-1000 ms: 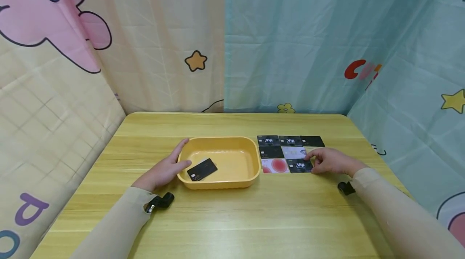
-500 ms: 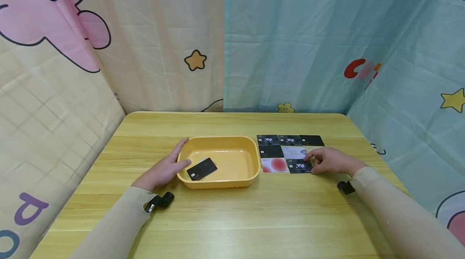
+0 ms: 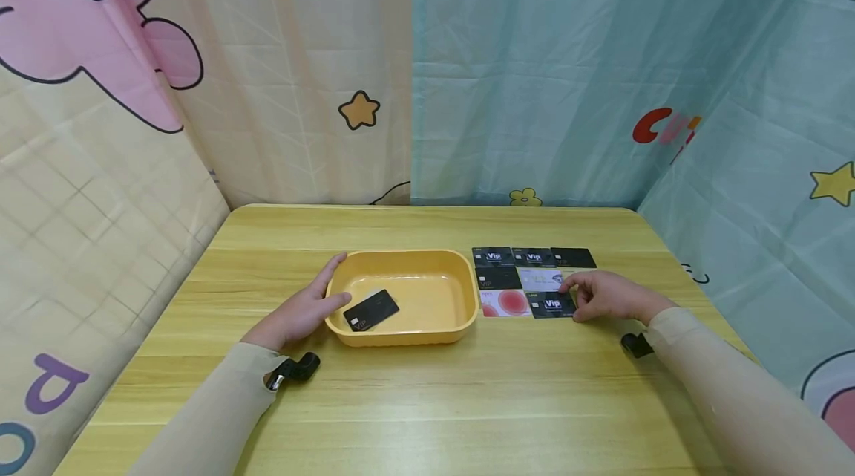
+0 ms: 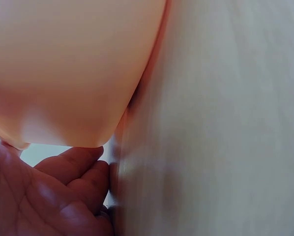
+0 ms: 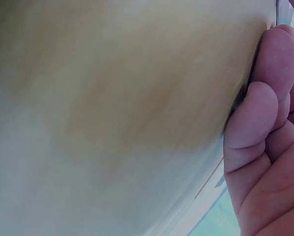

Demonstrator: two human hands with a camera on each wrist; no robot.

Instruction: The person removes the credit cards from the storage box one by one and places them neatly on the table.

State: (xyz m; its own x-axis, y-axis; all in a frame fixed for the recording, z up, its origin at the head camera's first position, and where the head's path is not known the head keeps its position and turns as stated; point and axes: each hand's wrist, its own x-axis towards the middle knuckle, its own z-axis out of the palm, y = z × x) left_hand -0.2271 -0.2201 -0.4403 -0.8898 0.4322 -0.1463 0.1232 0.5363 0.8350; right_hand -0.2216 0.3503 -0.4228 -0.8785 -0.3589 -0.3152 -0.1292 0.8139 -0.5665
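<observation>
My left hand (image 3: 300,314) holds the left end of a yellow plastic basin (image 3: 410,339), its thumb over the rim and its fingers along the outside wall. Inside the basin lies a black VIP card (image 3: 371,310). Right of the basin, several cards lie in rows flat on the table. At the front right of them is a black Vip card (image 3: 551,304); my right hand (image 3: 611,296) pinches its right edge, fingers curled and fingertips low at the tabletop. In the right wrist view the curled fingers (image 5: 252,115) show beside the wood, and the card is mostly hidden.
A white card with a pink-red circle (image 3: 505,304) lies left of the pinched one. Behind are a pale card (image 3: 539,280) and more black cards (image 3: 493,257). The wooden table (image 3: 427,409) ends at printed curtains (image 3: 521,90) behind and at both sides.
The black Vip card and my right hand have shifted very slightly to the right. My left hand and the basin stay where they were.
</observation>
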